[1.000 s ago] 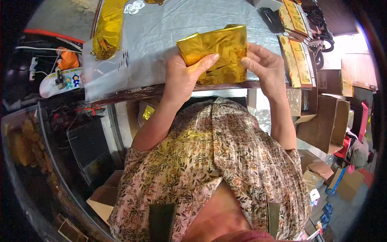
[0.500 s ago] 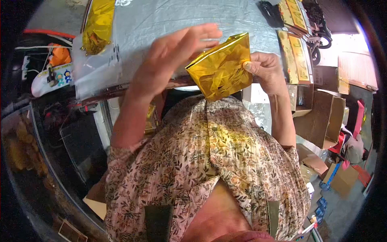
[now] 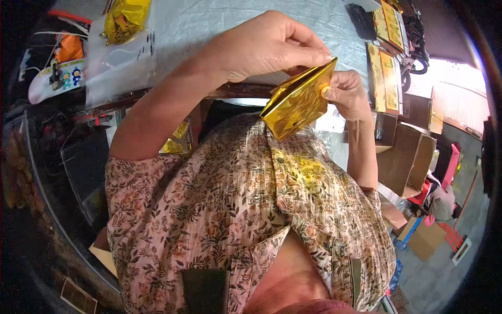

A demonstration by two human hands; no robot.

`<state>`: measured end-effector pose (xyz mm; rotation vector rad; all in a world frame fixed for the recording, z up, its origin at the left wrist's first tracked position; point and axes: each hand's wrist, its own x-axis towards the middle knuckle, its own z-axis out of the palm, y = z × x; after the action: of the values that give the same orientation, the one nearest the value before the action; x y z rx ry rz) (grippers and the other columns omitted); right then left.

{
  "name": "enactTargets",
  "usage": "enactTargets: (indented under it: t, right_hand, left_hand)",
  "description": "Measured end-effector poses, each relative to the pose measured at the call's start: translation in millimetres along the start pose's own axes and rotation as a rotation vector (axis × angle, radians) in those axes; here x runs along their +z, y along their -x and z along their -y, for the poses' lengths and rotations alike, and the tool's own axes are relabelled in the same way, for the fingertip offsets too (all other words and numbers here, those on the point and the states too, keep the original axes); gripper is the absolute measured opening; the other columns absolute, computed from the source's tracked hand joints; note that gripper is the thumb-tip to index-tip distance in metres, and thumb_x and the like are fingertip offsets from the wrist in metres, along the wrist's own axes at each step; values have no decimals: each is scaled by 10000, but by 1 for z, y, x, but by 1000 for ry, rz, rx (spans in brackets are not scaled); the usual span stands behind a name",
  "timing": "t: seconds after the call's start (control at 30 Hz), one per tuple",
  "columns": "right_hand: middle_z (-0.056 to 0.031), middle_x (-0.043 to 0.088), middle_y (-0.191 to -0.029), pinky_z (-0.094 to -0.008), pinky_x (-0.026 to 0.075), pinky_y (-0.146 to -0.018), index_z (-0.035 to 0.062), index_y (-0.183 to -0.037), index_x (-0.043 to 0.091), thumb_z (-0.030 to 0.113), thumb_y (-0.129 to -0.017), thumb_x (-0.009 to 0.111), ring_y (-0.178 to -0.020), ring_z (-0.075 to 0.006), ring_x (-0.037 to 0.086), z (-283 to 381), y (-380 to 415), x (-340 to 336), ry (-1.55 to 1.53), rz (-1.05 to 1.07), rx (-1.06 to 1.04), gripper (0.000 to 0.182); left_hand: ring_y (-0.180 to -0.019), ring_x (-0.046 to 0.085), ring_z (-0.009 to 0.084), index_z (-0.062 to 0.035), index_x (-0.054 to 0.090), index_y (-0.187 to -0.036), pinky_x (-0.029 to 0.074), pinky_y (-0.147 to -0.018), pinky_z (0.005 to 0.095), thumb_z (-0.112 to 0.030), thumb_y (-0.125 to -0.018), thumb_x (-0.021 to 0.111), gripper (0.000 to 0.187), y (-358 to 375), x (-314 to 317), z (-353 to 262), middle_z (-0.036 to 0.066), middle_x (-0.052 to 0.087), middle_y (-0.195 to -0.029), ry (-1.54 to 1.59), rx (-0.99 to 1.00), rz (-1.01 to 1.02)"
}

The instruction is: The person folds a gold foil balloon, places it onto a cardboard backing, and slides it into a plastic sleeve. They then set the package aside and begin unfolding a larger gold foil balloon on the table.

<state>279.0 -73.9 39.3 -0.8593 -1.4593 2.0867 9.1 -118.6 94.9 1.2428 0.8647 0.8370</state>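
A shiny gold foil packet hangs tilted above my lap, at the near edge of the table. My right hand grips its right side, thumb on the near face. My left hand reaches across from the left, thumb and finger pinched at the packet's upper right corner. The top edge of the foil gapes slightly, showing a dark slit between its layers. What is inside cannot be seen. Some of my left fingertips are hidden behind the foil.
A silvery sheet covers the table. More gold foil lies at its left on a clear plastic bag. Printed yellow packs are stacked at the right edge. Open cardboard boxes stand on the floor at right.
My left hand has come from the left, raised and open, to a pinch on the packet's top corner. The packet has turned, so its top edge shows a gap. My right hand keeps its hold.
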Motion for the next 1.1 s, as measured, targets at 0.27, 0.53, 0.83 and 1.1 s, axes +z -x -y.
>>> enactTargets:
  t: [0.27, 0.53, 0.83, 1.1]
  right_hand:
    - [-84, 773, -863, -252, 547, -685, -33, -934, 767, 24, -796, 823, -725, -103, 691, -5, -3, 0, 80, 47, -7, 160]
    - [-79, 766, -839, -259, 556, -668, -13, -902, 773, 46, -764, 853, -718, -110, 688, -8, -5, 7, -5, 94, -67, 170]
    - [-86, 764, -842, -256, 564, -665, -19, -898, 770, 46, -769, 853, -718, -116, 694, -9, -8, 8, 31, 114, -84, 167]
    - [-93, 771, -873, -265, 570, -705, -30, -930, 771, 45, -780, 843, -744, -119, 699, -2, -8, 11, 75, 116, -61, 183]
  left_hand:
    - [-827, 625, 49, 14, 716, -1174, 495, -744, 206, -278, -950, 735, 368, 11, 1, -7, 8, 718, -964, 20, -49, 33]
    - [-856, 688, 91, 54, 708, -1177, 548, -780, 225, -153, -953, 712, 305, 17, 4, -5, 69, 744, -979, 255, -113, 75]
    - [-839, 674, 90, 52, 712, -1172, 542, -787, 217, -132, -953, 704, 286, 23, 3, -13, 73, 740, -962, 66, -82, 45]
    - [-1041, 653, 141, 1, 605, -1211, 530, -908, 263, -92, -920, 728, 329, 27, 8, -9, 85, 666, -1118, 9, 82, 0]
